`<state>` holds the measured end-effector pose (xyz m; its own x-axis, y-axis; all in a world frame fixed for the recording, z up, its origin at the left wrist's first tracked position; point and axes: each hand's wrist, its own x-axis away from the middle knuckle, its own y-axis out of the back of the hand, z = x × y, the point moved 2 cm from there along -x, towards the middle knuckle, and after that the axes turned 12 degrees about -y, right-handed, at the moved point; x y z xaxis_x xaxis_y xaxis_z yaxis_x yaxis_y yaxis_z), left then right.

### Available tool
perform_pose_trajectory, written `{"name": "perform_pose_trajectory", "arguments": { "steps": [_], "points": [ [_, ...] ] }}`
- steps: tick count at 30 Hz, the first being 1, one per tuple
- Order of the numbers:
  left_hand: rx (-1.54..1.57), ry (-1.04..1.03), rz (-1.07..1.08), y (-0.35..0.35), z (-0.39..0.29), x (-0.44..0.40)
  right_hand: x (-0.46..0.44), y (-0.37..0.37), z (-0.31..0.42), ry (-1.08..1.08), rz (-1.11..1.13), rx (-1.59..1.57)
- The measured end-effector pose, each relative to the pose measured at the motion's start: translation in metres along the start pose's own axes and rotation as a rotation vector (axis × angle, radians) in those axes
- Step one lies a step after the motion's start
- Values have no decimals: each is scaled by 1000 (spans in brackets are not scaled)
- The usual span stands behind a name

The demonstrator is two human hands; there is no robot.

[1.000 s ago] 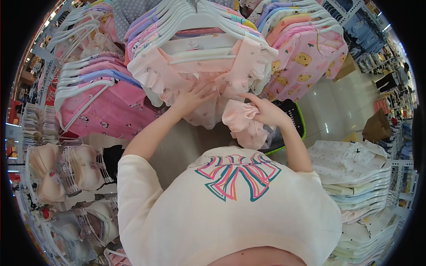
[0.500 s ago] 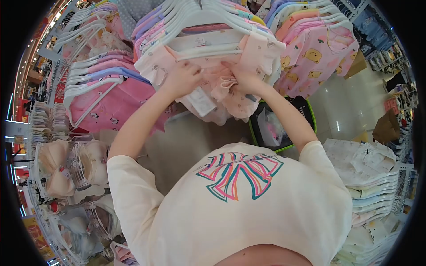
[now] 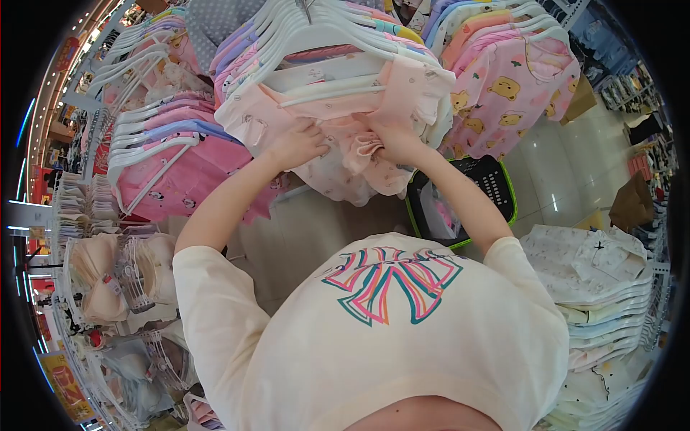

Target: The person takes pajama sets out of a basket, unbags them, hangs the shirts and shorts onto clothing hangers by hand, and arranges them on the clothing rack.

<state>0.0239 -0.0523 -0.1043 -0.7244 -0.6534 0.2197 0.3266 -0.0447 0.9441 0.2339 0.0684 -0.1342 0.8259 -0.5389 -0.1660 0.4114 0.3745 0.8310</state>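
A pale pink ruffled garment point(image 3: 334, 176) with a small print hangs on a white hanger point(image 3: 309, 32) at the front of a rack of children's clothes. My left hand point(image 3: 296, 146) is closed on the cloth at the left of the garment's front, fingers curled. On the right, my right hand point(image 3: 397, 140) pinches the gathered cloth beside a bunched ruffle point(image 3: 366, 146). Part of each hand's fingertips is hidden in the folds. The garment's lower edge hangs loose beneath both hands.
A black basket with a green rim point(image 3: 515, 205) stands on the floor at right. Pink bear-print clothes point(image 3: 507, 86) hang at upper right, bright pink ones point(image 3: 165, 176) at left. Bras point(image 3: 97, 276) hang at lower left, and folded-looking white garments on hangers point(image 3: 586, 266) at lower right.
The white tag that hung below my left hand no longer shows. My left hand has shifted slightly lower, and the garment's front is spread a little differently between my hands.
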Motion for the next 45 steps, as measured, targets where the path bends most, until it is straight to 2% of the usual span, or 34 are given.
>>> {"name": "perform_pose_trajectory", "arguments": {
  "steps": [2,3,6,8,11,14,17,20,23,26,29,32,35,36,39,41,45],
  "points": [
    [130,-1,17,11,4,0,6,-8,-8,5,-28,24],
    [229,43,-71,21,5,0,7,-10,-11,8,-43,35],
    [493,161,-322,47,11,6,10,-9,-8,-168,112,-65],
    [626,227,-475,57,16,16,15,-8,-3,-172,137,-32],
    [769,402,-647,80,24,23,26,-2,8,-155,151,-33],
    [730,508,-792,86,15,14,36,-9,11,-129,124,-75],
    [504,567,-698,97,3,4,41,-12,13,-132,128,-101],
    [240,421,-656,88,4,5,47,-10,16,-114,115,-103],
    [361,549,-797,80,12,8,54,-5,19,-93,78,-84],
    [436,609,-825,82,15,13,59,2,25,-71,86,-82],
    [273,539,-586,83,5,8,64,3,29,-88,129,-80],
    [178,224,-578,55,3,-3,65,4,33,-95,156,-89],
    [7,313,-455,21,-14,-26,67,8,42,-48,110,-111],
    [34,358,-434,6,-22,-35,68,10,45,-28,84,-120],
    [134,520,-380,-12,-34,-43,66,18,41,-148,228,-166],
    [259,650,-355,7,-42,-38,69,37,42,-36,237,-100],
    [249,668,-372,24,-60,-20,61,116,79,280,149,87]
  ]
}}
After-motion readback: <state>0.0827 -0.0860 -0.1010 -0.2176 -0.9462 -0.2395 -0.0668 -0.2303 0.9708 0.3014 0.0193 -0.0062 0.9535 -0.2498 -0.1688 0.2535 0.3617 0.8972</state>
